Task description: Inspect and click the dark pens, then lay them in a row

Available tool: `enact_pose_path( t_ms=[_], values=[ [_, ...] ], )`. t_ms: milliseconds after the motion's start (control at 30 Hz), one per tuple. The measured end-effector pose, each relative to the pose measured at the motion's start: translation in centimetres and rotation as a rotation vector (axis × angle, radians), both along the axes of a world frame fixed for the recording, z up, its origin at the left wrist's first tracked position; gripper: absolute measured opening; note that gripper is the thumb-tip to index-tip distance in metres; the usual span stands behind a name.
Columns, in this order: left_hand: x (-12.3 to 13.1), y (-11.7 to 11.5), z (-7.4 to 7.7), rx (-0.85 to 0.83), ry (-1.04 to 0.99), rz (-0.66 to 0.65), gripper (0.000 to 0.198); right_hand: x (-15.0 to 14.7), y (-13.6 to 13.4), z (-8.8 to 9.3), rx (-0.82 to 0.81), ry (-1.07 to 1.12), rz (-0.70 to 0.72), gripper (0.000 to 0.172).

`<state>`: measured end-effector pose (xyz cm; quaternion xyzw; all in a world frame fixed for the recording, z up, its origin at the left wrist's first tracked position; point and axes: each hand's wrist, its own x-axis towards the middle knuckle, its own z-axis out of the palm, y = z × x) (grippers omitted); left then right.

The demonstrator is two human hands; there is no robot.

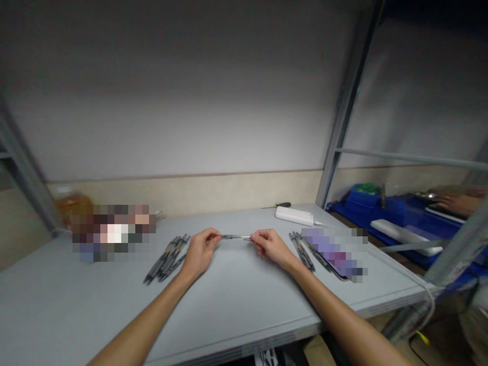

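Observation:
Over the middle of the table, my left hand point(202, 250) pinches the dark grey barrel of a pen point(227, 237). A thin, pale pen refill point(244, 238) runs from it, in line with the barrel, to the fingertips of my right hand point(269, 245), which are closed on its other end. How far the refill sits inside the barrel is too small to tell. Beside my left hand lies a loose pile of dark grey pens point(168, 259). Several similar pens point(302, 252) lie side by side to the right of my right hand.
A white power strip point(294, 216) with a cable and a dark-handled screwdriver point(282, 205) lie near the back wall. A phone-like flat item point(331, 251), partly pixelated, rests at right. A jar of amber contents point(74, 207) stands back left. Metal posts point(348, 96) frame the table.

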<state>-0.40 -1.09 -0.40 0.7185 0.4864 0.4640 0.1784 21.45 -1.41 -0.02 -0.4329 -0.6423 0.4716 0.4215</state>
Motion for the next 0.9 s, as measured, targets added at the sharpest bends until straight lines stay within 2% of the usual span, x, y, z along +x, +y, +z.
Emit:
enact_pose_path(
  t_ms=[167,267,433,633,733,900],
  values=[
    [0.41,-0.89,0.71,0.146,0.094,0.036,0.018,0.28,-0.14,0.51,-0.238,0.246,0.096,0.028],
    [0.32,-0.84,0.63,0.198,0.101,0.012,0.019,0.37,-0.15,0.63,-0.301,0.302,0.111,0.027],
    [0.19,-0.58,0.5,0.004,0.094,-0.099,0.023,0.25,0.01,0.57,-0.195,0.295,0.016,0.03],
    [0.57,-0.64,0.54,-0.275,0.024,-0.275,0.041,0.2,0.04,0.52,-0.121,0.235,-0.013,0.023],
    [0.72,-0.64,0.42,-0.284,0.052,-0.238,0.037,0.14,0.03,0.39,-0.085,0.199,-0.023,0.02],
    [1.05,-0.98,0.22,-0.172,0.131,-0.095,0.031,0.07,0.03,0.18,-0.033,0.156,-0.041,0.021]
  ],
)
